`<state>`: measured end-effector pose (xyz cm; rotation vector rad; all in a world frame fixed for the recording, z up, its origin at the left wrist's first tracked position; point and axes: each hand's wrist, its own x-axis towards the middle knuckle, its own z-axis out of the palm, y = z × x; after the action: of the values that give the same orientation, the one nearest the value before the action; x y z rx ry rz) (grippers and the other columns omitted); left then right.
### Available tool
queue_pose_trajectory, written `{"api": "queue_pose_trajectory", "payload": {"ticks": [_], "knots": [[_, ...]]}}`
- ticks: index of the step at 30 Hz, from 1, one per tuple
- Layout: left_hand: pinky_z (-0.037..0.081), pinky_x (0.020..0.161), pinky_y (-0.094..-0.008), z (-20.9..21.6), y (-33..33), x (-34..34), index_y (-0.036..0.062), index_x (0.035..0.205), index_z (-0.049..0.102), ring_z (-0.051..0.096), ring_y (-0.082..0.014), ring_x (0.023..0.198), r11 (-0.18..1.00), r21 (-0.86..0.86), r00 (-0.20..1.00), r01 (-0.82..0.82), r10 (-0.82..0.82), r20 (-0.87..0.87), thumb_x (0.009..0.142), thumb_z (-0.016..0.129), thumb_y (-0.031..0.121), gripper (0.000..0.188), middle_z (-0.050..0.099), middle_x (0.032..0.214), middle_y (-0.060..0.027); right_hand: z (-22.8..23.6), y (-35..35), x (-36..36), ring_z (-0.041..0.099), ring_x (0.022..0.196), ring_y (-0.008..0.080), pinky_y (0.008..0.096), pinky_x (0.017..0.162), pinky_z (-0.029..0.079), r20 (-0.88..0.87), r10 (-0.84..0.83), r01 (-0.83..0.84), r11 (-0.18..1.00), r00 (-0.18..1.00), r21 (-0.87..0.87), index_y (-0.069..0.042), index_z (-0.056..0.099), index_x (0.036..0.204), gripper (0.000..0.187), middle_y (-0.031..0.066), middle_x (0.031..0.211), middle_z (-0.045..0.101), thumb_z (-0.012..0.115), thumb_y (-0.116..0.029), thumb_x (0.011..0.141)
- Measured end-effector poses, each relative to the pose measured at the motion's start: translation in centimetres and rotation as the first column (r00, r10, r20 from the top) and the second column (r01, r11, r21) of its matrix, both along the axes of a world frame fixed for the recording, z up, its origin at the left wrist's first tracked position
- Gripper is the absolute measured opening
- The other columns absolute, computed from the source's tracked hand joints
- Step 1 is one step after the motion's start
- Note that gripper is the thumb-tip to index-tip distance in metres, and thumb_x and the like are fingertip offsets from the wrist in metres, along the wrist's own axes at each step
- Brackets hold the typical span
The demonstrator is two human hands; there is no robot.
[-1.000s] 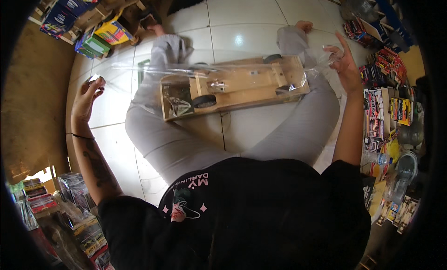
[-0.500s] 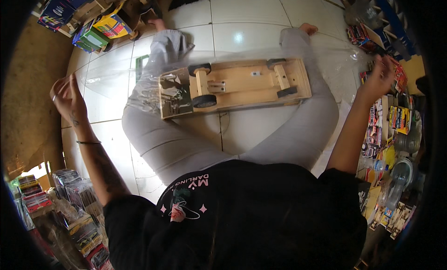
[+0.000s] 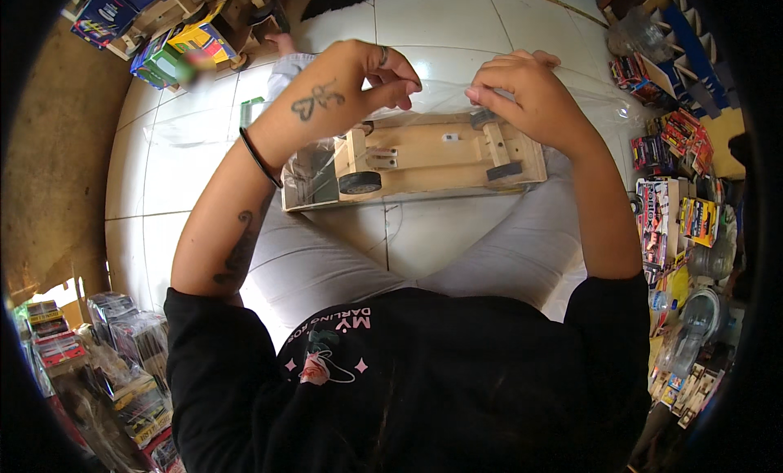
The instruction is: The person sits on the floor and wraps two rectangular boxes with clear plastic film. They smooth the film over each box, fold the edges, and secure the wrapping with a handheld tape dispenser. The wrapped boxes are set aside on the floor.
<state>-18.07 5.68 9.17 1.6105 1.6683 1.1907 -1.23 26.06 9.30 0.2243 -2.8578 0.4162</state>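
Note:
A wooden toy truck (image 3: 432,179) lies wheels-up across my lap, its underside and black wheels showing. Clear plastic film (image 3: 599,106) spreads over and behind it, reaching out past both ends. Above the truck's far edge, my left hand (image 3: 367,77) is closed, thumb against fingers, at the film. A short gap to the right, my right hand (image 3: 526,94) pinches at the film too, over the truck's right-hand wheels. Exactly how much film each hand grips is hard to make out.
Wooden toy trucks with blue, green and yellow panels (image 3: 192,37) stand at the far left. Wrapped stacks of colourful toys (image 3: 134,342) fill the near left. More toys and packets (image 3: 665,220) line the right side. White floor tiles (image 3: 179,175) surround my legs.
Both hands have swung inward from wide apart at the sides to close together above the truck's far edge. The truck has stayed nearly in place.

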Motion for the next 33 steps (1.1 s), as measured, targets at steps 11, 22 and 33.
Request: {"api": "queue_pose_trajectory", "payload": {"ticks": [11,22,33], "knots": [[0.049,0.076,-0.0250,-0.5,2.3,-2.4,-0.0021,0.105,0.061,0.065,-0.0132,0.078,0.952,-0.296,0.985,0.078,-0.028,0.170,0.094,0.057,0.021,0.026,0.069,0.083,-0.0104,-3.8,-4.5,-1.5,0.054,0.108,0.0193,0.0456,0.101,0.036,-0.458,0.008,0.141,0.947,0.889,0.289,-0.015,0.066,0.108,0.033,0.0028,0.100,0.063,0.070,-0.021,0.076],[0.042,0.084,-0.0358,-2.0,0.8,3.0,0.0063,0.083,0.070,0.060,-0.0265,0.085,0.946,0.180,0.849,-0.271,0.323,-0.419,0.079,0.069,0.015,0.010,0.068,0.086,-0.0066,-3.7,-2.2,-1.6,0.058,0.088,0.0204,0.0355,0.087,0.036,-0.251,-0.062,0.033,0.992,0.966,-0.121,-0.010,0.065,0.082,0.011,0.0010,0.085,0.062,0.061,-0.020,0.084],[0.046,0.068,-0.0287,-3.0,0.8,2.6,-0.0018,0.084,0.063,0.059,-0.0173,0.070,0.956,0.010,0.953,-0.295,0.295,-0.077,0.090,0.059,0.011,0.015,0.065,0.075,-0.0100,-4.1,-3.7,-1.6,0.058,0.083,0.0173,0.0409,0.097,0.036,-0.538,-0.036,0.128,0.982,0.842,0.135,-0.011,0.061,0.083,0.009,-0.0001,0.079,0.059,0.062,-0.020,0.082]]}}
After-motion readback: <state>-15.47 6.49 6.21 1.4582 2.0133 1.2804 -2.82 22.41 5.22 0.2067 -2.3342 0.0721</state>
